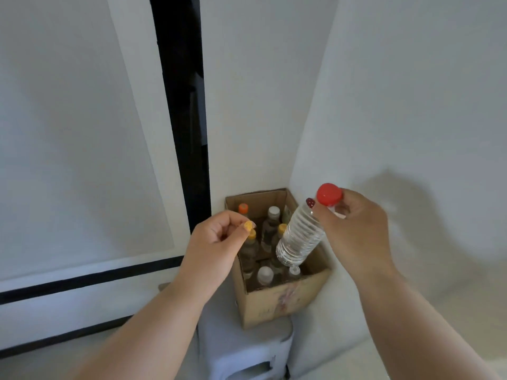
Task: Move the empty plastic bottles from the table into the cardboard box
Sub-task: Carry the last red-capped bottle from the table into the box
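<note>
An open cardboard box (285,300) stands in the wall corner and holds several upright plastic bottles with orange (243,208), yellow (281,229) and white (265,272) caps. My right hand (354,231) is shut on the neck of a clear ribbed bottle (300,238) with a red cap (329,194). That bottle is tilted, and its base is low over the box's right side. My left hand (216,239) hovers over the box's left edge with its fingers curled shut. Its thumb tip sits just above a yellow-capped bottle (251,235), and nothing shows between the fingers.
The box rests on a pale grey plastic stool (247,349). White walls close in behind and to the right. A black vertical strip (186,119) and black horizontal bands (82,281) run along the left. The table is out of view.
</note>
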